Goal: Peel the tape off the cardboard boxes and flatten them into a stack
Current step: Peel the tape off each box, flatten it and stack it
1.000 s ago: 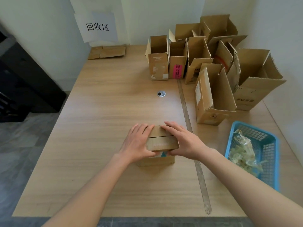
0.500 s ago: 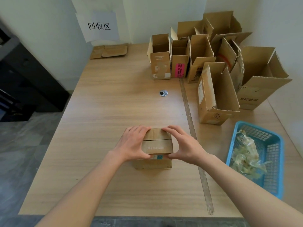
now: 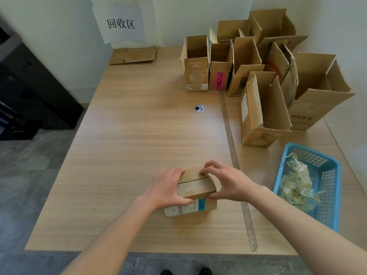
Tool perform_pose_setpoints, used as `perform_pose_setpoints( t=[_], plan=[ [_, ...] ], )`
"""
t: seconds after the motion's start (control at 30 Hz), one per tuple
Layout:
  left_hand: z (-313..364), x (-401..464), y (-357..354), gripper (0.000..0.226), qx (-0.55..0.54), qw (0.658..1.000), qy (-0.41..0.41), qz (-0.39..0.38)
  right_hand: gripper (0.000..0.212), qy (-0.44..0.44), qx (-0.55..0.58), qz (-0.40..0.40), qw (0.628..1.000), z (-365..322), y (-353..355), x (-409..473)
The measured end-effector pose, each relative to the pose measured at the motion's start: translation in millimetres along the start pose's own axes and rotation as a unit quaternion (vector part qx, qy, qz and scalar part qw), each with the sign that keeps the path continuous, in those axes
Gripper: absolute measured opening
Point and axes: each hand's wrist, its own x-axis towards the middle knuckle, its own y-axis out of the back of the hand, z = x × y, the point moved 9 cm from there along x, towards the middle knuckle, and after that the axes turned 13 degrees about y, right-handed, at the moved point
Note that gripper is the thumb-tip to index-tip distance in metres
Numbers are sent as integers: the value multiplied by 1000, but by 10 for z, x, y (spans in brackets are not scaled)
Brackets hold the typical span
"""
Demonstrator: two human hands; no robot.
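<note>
Cardboard in your grip: the small box [image 3: 195, 190] sits between your two hands on the wooden table [image 3: 139, 135], close to the near edge, its top flaps folded shut with a seam running across.
Left hand [image 3: 165, 190]: you clasp the box's left side, fingers curled over the top edge, thumb low on the front face by the white label [image 3: 181, 209].
Right hand [image 3: 225, 183]: you pinch the right side, fingertips [image 3: 204, 170] on the far top flap near the seam, thumb under the near right corner.
Tape: no strip shows clearly on this box, so where it starts cannot be told.
Risk, slipping: if you pull at the flap while the left hand loosens, the light box will likely skid or tip toward you.
Risk, tearing: a hard tug at the seam could rip the flap's paper skin rather than lift it.
Right of your grip: a blue basket [image 3: 329, 199] holds crumpled tape [image 3: 297, 187].
Beyond your grip: open boxes [image 3: 264, 108] stand grouped far right; a flattened stack [image 3: 133, 55] lies far left under a paper sign [image 3: 121, 23].
</note>
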Motion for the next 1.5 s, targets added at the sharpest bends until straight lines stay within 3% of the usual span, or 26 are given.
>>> perform_pose_setpoints(
  t=[0.2, 0.53, 0.63, 0.77, 1.03, 1.5],
  plan=[
    [158, 94, 23, 102, 47, 992, -40, 109, 86, -40, 23, 54, 997, 120, -77, -129],
    [154, 430, -15, 119, -9, 999, -30, 5, 80, -103, 37, 103, 989, 224, -164, -145],
    [280, 408, -116, 108, -15, 999, -36, -1, 74, -91, 2, 129, 987, 160, -153, -158],
    [264, 416, -160, 88, -14, 999, -37, 15, 50, -24, -59, 163, 985, 48, -44, -214],
    [244, 422, -171, 89, -16, 999, -36, 0, 8, 43, -70, 192, 978, -65, 8, -239],
    [246, 427, -178, 89, -18, 999, -36, 6, 5, 53, -150, 142, 977, -211, -91, -203]
  ],
)
